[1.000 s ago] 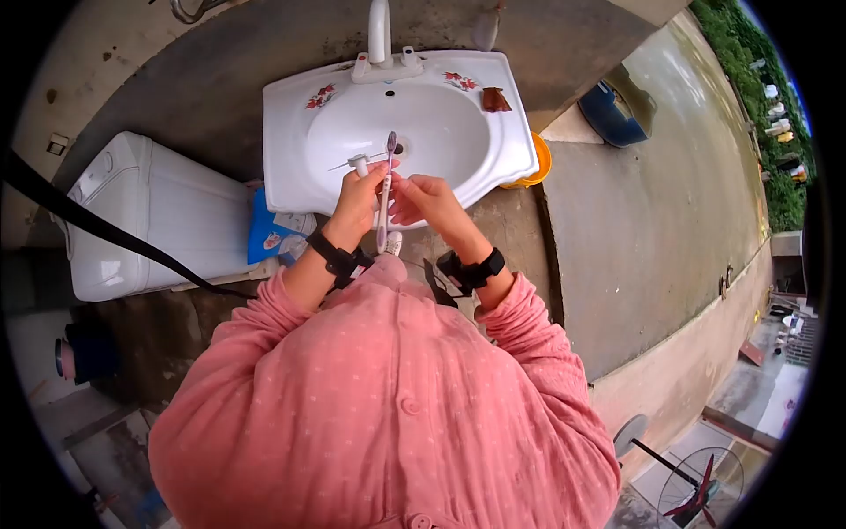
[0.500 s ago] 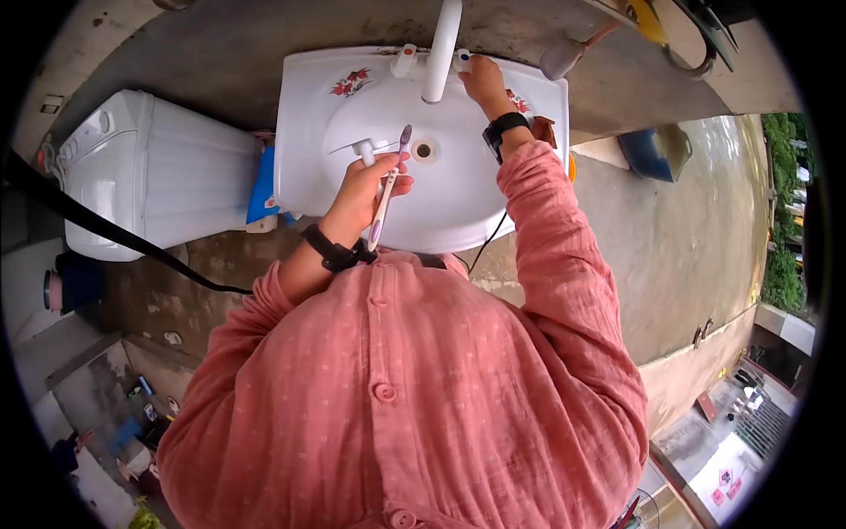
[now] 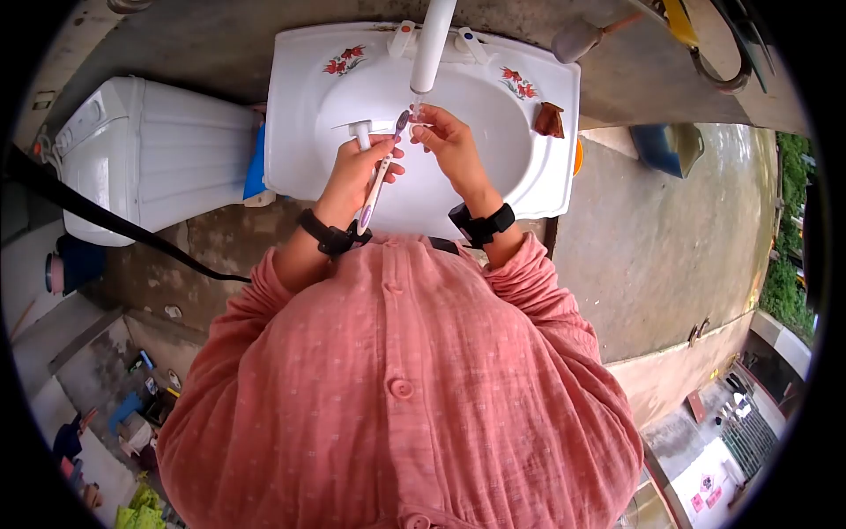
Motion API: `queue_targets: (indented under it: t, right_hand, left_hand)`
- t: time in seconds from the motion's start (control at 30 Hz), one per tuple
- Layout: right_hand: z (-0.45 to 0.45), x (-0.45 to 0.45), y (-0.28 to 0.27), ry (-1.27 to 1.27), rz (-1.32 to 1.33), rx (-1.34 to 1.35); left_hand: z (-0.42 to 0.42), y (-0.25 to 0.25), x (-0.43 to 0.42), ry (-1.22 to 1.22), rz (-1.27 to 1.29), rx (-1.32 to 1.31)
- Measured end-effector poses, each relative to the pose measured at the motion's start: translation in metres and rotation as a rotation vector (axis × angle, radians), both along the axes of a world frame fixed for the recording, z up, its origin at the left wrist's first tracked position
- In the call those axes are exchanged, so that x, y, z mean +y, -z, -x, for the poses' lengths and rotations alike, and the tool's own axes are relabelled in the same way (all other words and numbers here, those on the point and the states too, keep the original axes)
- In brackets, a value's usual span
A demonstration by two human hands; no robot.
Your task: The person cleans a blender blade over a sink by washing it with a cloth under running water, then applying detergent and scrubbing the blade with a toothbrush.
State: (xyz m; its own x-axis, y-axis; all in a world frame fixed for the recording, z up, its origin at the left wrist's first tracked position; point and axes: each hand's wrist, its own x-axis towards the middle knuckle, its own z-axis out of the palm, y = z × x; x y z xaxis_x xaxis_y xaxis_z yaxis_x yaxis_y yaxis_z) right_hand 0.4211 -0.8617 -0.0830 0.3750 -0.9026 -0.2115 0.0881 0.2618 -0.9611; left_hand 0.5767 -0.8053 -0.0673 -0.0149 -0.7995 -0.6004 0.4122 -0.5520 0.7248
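Observation:
Over the white washbasin [image 3: 520, 189], my left hand [image 3: 352, 172] is closed around a toothbrush [image 3: 377, 187], its bristle head [image 3: 402, 122] pointing up toward the spout. The same hand also holds a white T-shaped thing [image 3: 361, 134] whose exact kind I cannot make out. My right hand [image 3: 449, 145] is beside the brush head, fingers bent and apart, with nothing visible in it. Clear water [image 3: 416, 106] runs from the white spout [image 3: 432, 53] at its fingertips. Behind are the blue-dotted tap handle [image 3: 471, 44] and the red-dotted one [image 3: 402, 38].
A crumpled brown thing [image 3: 548, 120] lies on the basin's right rim. To the left stands a white washing machine [image 3: 167, 159], with a black strap [image 3: 115, 225] crossing in front. A blue tub [image 3: 667, 148] is on the floor at right. Utensils [image 3: 679, 26] hang at upper right.
My right hand has left the blue-dotted tap handle and come down-left to the brush head. That handle now points another way, and water flows from the spout.

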Motion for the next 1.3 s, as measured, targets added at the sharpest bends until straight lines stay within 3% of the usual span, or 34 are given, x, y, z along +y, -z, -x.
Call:
queue_targets:
  t: [0.2, 0.37, 0.57, 0.63, 0.77, 0.87, 0.93, 1.13, 1.3]
  right_hand:
    - [-0.014, 0.001, 0.016, 0.017, -0.014, -0.128]
    - [-0.012, -0.009, 0.01, 0.167, -0.053, -0.06]
    - [-0.012, -0.011, 0.014, 0.11, -0.22, -0.105]
    - [-0.013, -0.008, 0.01, 0.03, -0.024, -0.04]
    - [-0.012, -0.011, 0.016, 0.046, -0.071, 0.03]
    - [-0.013, -0.009, 0.011, 0.101, -0.196, -0.123]
    - [-0.015, -0.006, 0.01, 0.009, 0.055, 0.121]
    - [-0.013, -0.01, 0.008, 0.046, -0.098, -0.053]
    - [-0.006, -0.016, 0.011, -0.032, -0.09, 0.031]
  left_hand:
    - [0.003, -0.003, 0.001, 0.012, 0.011, 0.014]
    - [0.003, -0.012, 0.006, 0.085, 0.034, 0.019]
    - [-0.004, -0.013, 0.011, 0.117, 0.019, -0.007]
    - [-0.004, -0.012, 0.013, 0.106, 0.015, -0.022]
    - [-0.003, -0.012, 0.013, 0.115, 0.016, -0.02]
    - [-0.003, -0.014, 0.012, 0.106, 0.013, -0.031]
    - [-0.004, -0.013, 0.011, 0.106, 0.008, -0.043]
    - [-0.002, -0.011, 0.012, 0.11, 0.032, -0.039]
    - [-0.003, -0.012, 0.012, 0.135, 0.035, -0.04]
